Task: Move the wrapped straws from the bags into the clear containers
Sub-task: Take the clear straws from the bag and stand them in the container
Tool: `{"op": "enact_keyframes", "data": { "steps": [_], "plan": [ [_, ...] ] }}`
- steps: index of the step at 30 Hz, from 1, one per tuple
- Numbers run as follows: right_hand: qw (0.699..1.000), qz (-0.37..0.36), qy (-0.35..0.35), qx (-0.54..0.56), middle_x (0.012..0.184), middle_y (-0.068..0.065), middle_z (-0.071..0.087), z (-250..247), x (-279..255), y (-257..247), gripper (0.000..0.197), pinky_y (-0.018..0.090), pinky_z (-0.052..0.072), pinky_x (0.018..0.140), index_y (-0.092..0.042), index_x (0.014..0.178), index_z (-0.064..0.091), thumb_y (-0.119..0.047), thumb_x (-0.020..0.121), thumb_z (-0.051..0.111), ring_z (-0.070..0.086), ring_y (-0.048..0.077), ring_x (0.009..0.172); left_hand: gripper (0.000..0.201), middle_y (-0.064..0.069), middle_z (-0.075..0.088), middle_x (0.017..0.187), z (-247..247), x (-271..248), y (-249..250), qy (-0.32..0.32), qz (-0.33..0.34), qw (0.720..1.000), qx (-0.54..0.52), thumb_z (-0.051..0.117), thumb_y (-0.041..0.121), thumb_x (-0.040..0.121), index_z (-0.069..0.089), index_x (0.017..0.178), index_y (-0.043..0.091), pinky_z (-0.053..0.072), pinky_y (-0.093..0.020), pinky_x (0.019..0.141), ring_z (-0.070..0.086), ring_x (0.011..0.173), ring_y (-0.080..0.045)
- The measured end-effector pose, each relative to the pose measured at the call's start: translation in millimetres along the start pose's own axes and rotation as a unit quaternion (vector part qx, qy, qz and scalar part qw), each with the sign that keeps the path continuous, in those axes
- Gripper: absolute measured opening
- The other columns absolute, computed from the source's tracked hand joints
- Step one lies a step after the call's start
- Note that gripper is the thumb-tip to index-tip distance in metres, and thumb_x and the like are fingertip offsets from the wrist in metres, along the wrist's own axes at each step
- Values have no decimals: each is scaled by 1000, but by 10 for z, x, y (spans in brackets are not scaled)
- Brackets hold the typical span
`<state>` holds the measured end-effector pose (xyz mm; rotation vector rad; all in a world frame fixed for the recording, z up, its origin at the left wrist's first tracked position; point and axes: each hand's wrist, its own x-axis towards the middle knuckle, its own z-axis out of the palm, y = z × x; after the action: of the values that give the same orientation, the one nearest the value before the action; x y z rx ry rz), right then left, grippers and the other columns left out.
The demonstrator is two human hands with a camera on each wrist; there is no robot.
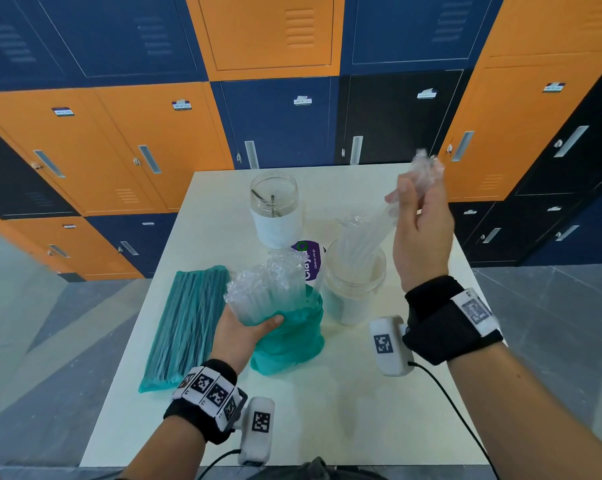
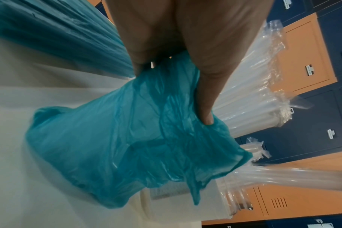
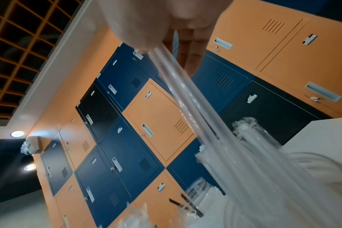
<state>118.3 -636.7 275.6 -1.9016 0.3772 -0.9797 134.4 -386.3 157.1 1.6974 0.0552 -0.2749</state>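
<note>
My left hand (image 1: 247, 329) grips an upright teal bag (image 1: 289, 337) with a bunch of clear-wrapped straws (image 1: 265, 289) sticking out of its top; the same bag (image 2: 127, 146) fills the left wrist view. My right hand (image 1: 419, 216) is raised and pinches a few wrapped straws (image 1: 379, 226) by their upper ends. Their lower ends reach into a clear jar (image 1: 356, 285) that holds several more. In the right wrist view these straws (image 3: 185, 98) run down from the fingers. A second clear jar (image 1: 275, 209) stands behind with a couple of dark straws inside.
A full, closed teal bag of straws (image 1: 188, 327) lies flat at the left of the white table (image 1: 327, 410). A purple-labelled container (image 1: 310, 261) stands between the jars. Orange and blue lockers (image 1: 275, 116) rise behind the table.
</note>
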Motion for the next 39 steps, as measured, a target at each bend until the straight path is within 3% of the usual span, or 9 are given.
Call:
{"op": "enact_keyframes", "data": {
  "steps": [4,9,15,22,27,29,33,36,39],
  "plan": [
    [986,63,-134,-70,102,0,57,193,-126,452,24,43,56,76,-16,92,60,-38,97,52,59,15,80,67,0,68,111,-16,20,-37,9,-11,1000,11,88,7,66,54,123,15,53,-35,91,65,101,-14],
    [944,102,-251,-188,90,9,64,321,-357,725,34,37,49,78,-6,86,66,-39,90,63,59,26,84,71,-2,68,113,-18,37,-68,15,-21,1000,10,89,9,64,53,125,14,52,-41,95,65,105,-19],
    [963,123,-203,-129,102,2,57,365,-349,623,26,23,40,75,-11,108,58,-19,87,70,54,17,77,74,-2,68,114,-31,51,-91,11,-25,999,18,91,13,62,53,126,16,52,-46,96,66,105,-20],
    [960,141,-217,-104,104,3,59,359,-451,682,26,26,49,78,-15,114,60,-13,89,66,56,11,73,79,-2,68,116,-48,51,-112,10,-26,999,16,92,16,60,53,128,17,52,-48,97,65,108,-20],
    [991,34,-112,-60,107,-1,47,329,-657,537,28,12,41,72,-16,111,55,-4,86,59,49,5,77,74,-1,68,115,-40,38,-89,7,-22,1000,18,90,12,63,52,127,17,52,-43,96,65,106,-18],
    [989,17,-145,-29,104,-2,51,368,-793,475,32,12,41,70,-17,111,56,-3,83,59,48,4,72,72,-1,68,114,-41,31,-83,7,-17,1000,18,89,10,64,53,126,16,53,-41,95,65,105,-17],
    [947,125,-295,-6,103,-12,55,487,-963,405,49,14,45,68,-23,127,52,-20,82,71,49,7,65,69,-2,70,111,-27,28,-88,2,-8,1000,11,88,7,65,55,125,13,56,-32,87,68,101,-16],
    [932,165,-324,5,89,-10,58,561,-1021,380,35,7,40,63,-19,110,61,-23,79,78,48,1,65,63,3,69,104,-15,16,-56,-6,-5,1000,13,86,3,67,54,120,16,55,-14,68,69,87,0],
    [927,176,-332,11,93,-6,59,602,-1037,385,25,7,37,66,-18,98,63,-28,80,77,49,1,74,61,4,68,102,-3,12,-41,-14,1,1000,14,85,1,68,53,118,18,53,-10,63,67,78,8]
  ]
}}
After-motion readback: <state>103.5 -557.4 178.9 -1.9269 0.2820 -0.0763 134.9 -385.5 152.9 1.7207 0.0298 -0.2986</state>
